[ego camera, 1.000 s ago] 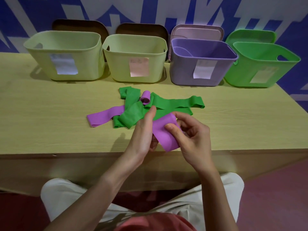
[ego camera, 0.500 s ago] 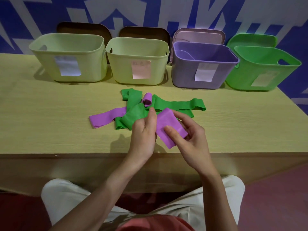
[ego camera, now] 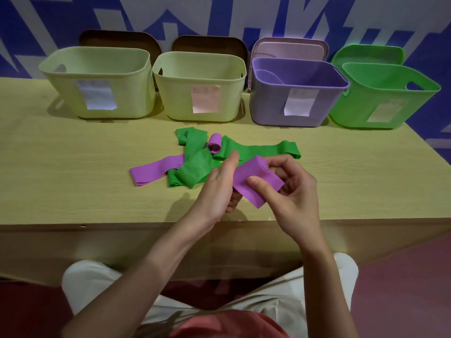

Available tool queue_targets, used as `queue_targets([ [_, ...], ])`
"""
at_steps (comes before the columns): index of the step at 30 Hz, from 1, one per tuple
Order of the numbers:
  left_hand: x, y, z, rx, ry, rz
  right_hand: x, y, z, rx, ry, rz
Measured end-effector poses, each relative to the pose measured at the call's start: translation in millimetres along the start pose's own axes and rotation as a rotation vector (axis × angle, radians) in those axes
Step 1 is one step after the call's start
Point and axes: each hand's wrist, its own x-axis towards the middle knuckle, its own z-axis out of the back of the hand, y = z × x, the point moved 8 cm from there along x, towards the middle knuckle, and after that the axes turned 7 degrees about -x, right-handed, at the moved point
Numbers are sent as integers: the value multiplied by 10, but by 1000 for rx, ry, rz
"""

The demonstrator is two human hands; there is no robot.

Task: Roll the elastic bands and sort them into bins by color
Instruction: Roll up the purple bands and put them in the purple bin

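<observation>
Both hands hold one purple elastic band (ego camera: pixel 253 181) just above the table's front part. My left hand (ego camera: pixel 217 189) grips its left end, thumb up. My right hand (ego camera: pixel 290 191) pinches the right part, thumb on top, fingers curled behind. Behind the hands lies a heap of green bands (ego camera: pixel 197 164), with a flat purple band (ego camera: pixel 153 172) sticking out to the left and a small rolled purple band (ego camera: pixel 215 145) on top. At the back stand two pale yellow-green bins (ego camera: pixel 97 81) (ego camera: pixel 200 86), a purple bin (ego camera: pixel 297 91) and a green bin (ego camera: pixel 385 96).
The wooden table (ego camera: pixel 73 167) has bare room left and right of the heap. Lids lean against the blue and white wall behind the bins: two brown (ego camera: pixel 119 39), one pink (ego camera: pixel 290 48), one green (ego camera: pixel 366 53). Each bin carries a paper label. My knees are below the table's front edge.
The held purple band has risen a little and turned in my hands; my right thumb has shifted along it. The heap on the table has not moved.
</observation>
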Motion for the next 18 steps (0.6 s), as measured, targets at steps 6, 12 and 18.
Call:
queue_targets([
  [6, -76, -72, -102, -61, 37, -172, 22, -36, 63, 26, -75, -24],
  [12, -58, -8, -62, -63, -45, -174, 12, -30, 20, 46, -66, -48],
  [18, 5, 75, 21, -191, -77, -35, 6, -13, 94, 52, -40, -29],
])
